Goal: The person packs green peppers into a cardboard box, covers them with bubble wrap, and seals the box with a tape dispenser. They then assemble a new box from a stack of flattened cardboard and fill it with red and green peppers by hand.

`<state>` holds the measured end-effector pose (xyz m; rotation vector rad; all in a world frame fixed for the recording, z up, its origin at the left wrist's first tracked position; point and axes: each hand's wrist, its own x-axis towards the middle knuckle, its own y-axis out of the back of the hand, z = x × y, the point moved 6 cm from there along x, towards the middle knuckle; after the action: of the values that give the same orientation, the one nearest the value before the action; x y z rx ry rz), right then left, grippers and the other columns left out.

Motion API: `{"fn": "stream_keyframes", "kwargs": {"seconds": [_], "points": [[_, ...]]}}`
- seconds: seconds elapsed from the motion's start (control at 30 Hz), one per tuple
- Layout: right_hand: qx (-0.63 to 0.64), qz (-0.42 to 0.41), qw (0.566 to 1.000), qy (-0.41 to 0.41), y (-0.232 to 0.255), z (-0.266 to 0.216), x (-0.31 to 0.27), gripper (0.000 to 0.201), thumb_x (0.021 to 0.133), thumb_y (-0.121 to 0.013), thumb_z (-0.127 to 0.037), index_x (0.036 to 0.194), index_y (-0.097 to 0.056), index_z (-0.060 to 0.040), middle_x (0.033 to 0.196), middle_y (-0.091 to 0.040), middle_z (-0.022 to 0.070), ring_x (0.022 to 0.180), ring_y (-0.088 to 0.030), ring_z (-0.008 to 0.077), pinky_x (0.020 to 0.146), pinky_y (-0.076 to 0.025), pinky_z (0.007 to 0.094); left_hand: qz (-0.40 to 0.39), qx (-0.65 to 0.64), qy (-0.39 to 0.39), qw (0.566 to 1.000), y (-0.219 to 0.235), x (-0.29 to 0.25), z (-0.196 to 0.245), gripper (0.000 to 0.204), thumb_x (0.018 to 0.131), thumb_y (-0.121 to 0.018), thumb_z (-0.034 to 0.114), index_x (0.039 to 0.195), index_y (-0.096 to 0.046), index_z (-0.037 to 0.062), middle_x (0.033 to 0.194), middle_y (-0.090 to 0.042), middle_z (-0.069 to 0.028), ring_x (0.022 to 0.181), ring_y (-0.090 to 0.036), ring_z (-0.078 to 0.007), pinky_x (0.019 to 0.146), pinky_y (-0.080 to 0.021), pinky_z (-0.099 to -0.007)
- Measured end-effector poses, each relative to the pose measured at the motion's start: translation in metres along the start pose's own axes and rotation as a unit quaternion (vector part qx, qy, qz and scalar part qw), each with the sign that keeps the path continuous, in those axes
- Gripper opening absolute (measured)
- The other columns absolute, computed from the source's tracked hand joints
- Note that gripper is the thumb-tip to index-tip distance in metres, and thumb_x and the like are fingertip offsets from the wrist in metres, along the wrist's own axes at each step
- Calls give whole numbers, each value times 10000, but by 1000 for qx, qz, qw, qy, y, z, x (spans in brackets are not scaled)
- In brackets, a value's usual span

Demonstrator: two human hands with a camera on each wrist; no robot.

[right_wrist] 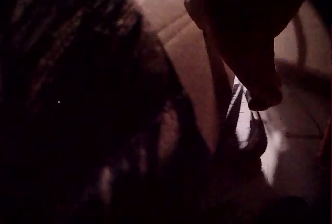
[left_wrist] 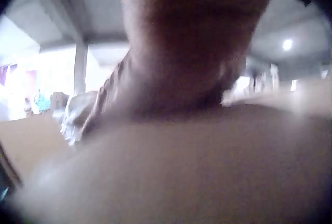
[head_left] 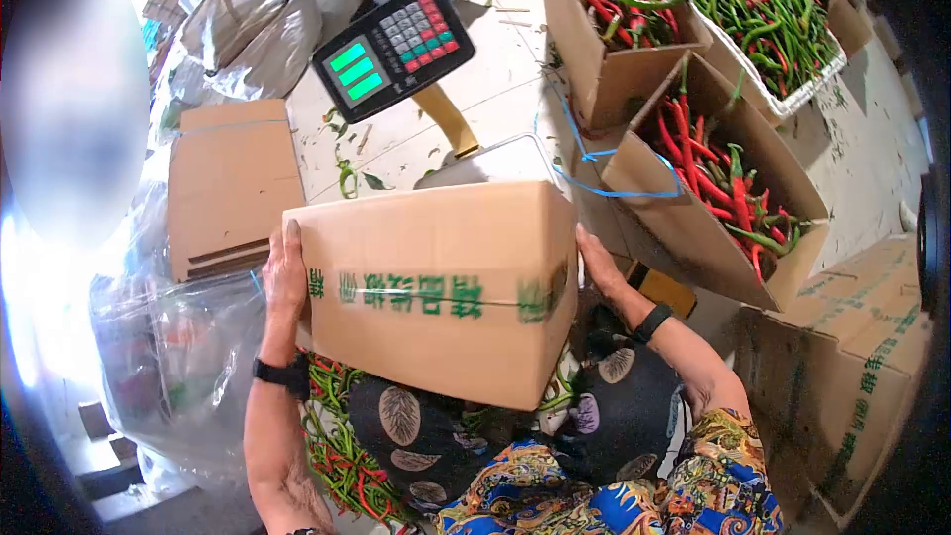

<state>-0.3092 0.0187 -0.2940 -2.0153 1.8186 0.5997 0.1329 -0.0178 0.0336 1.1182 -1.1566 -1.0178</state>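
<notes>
A closed cardboard box (head_left: 426,287) with green printing is held between both hands, tilted above the lap. My left hand (head_left: 285,272) presses its left end with extended fingers. At the right end, my right hand (head_left: 601,263) lies against the side, fingers pointing up and fairly straight. The left wrist view shows the blurred arm and hand (left_wrist: 176,73) over a broad brown surface (left_wrist: 207,167). In the dark right wrist view the hand (right_wrist: 244,37) is beside a cardboard face (right_wrist: 192,84) with a small hole. Most fingertips are hidden or unclear.
Behind the box stands a scale with a lit display (head_left: 357,70). Cardboard boxes of red peppers (head_left: 728,188) and a white basket of green peppers (head_left: 773,25) stand upper right. Flattened cardboard (head_left: 238,178) and plastic bags are left; loose peppers (head_left: 347,466) lie beside the lap.
</notes>
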Motion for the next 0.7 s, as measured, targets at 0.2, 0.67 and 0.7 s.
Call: {"fn": "stream_keyframes", "kwargs": {"seconds": [0.2,0.67,0.7], "points": [[-105,-6,994,31,-33,-84,-22,780,927,-467,-655,1270,-563,39,1232,-598,205,1163,-558,298,985,-431,404,-18,-346,248,905,-20,-69,-101,578,1021,-378,514,1235,-590,21,1118,-658,-126,1007,-610,-215,899,-480,-358],[-146,-138,913,356,-20,-411,-231,232,800,-703,-83,1013,-648,-9,918,-702,64,889,-655,122,776,-527,311,-16,-447,171,878,50,-61,-52,453,933,-605,309,1235,-593,-28,1067,-679,-132,950,-644,-216,842,-502,-309],[-242,-136,873,400,-40,-403,-253,188,777,-700,-60,955,-645,-36,880,-695,95,839,-679,168,704,-530,336,-41,-494,169,852,56,-58,-28,448,946,-583,312,1260,-578,-8,1140,-648,-114,1020,-627,-215,863,-499,-310]]}}
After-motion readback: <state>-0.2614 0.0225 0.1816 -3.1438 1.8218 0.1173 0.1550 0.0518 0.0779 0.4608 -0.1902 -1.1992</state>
